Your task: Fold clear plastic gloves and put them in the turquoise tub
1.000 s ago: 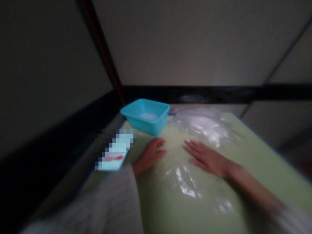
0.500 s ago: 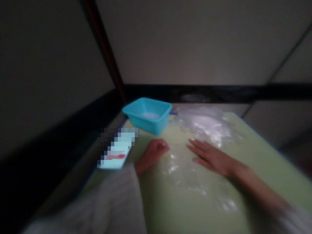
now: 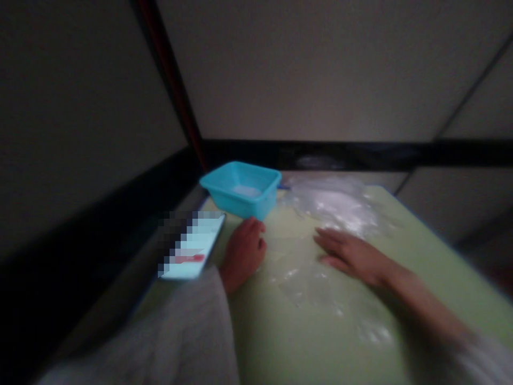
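A clear plastic bag [image 3: 308, 283] lies flat and slightly crinkled on the pale green tabletop [image 3: 280, 342]. My left hand [image 3: 245, 251] rests at the bag's left edge, its fingers curled in; whatever they may hold is hidden. On the right side, my right hand [image 3: 356, 256] lies palm down with its fingers stretched out, over the bag's upper right part. Beyond it is a heap of clear plastic bags [image 3: 340, 200], shiny and loosely piled.
A turquoise plastic basket [image 3: 256, 206] stands at the back left with something pale inside. Left of my left hand lies a partly pixelated, lit flat panel [image 3: 200, 240] with a red mark. Walls [image 3: 312, 80] rise behind the table.
My left hand has moved slightly left and turned with its back more upward, fingers still curled. My right hand has shifted a little right, fingers closer together.
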A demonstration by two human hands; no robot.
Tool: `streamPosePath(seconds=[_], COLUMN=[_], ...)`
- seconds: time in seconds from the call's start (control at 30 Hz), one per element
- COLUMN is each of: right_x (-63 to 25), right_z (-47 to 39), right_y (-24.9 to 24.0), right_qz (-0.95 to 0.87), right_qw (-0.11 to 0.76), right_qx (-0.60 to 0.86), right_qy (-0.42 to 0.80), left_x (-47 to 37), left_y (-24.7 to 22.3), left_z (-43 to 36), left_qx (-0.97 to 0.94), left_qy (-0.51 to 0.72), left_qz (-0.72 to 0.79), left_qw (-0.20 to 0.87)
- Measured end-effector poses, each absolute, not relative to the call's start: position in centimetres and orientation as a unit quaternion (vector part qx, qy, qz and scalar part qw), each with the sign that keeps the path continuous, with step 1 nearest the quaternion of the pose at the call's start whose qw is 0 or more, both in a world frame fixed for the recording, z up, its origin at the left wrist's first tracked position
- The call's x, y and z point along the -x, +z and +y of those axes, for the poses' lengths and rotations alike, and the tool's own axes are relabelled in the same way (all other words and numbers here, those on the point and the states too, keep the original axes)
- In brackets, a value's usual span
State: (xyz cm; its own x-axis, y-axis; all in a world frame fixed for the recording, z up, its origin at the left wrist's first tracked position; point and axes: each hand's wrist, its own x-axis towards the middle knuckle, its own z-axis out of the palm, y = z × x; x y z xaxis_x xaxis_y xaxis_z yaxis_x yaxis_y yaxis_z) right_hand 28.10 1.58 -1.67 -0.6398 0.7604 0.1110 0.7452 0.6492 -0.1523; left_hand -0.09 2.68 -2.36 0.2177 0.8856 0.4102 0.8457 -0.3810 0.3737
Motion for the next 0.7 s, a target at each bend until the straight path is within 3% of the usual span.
streamPosePath(seconds=[0.2,0.43,0.7], right_x=[-24.5,-22.2,-24.0], right_z=[0.5,-0.3,0.9], right_y=[-1.7,-2.8,-3.4], right_qz=[-0.915,-0.927,-0.906], right_qw=[0.161,0.098,0.097], right_qx=[0.359,0.331,0.393], right_qy=[0.094,0.145,0.126], left_x=[-2.1,-2.1,-1.9], left_y=[-3.8,-5.2,-4.9], left_z=[-0.2,-0.7,-0.6], left_qx=[-0.858,-0.894,-0.899], left_qy=[0.246,0.136,0.101], left_qz=[0.448,0.428,0.426], left_qw=[0.052,0.006,-0.01])
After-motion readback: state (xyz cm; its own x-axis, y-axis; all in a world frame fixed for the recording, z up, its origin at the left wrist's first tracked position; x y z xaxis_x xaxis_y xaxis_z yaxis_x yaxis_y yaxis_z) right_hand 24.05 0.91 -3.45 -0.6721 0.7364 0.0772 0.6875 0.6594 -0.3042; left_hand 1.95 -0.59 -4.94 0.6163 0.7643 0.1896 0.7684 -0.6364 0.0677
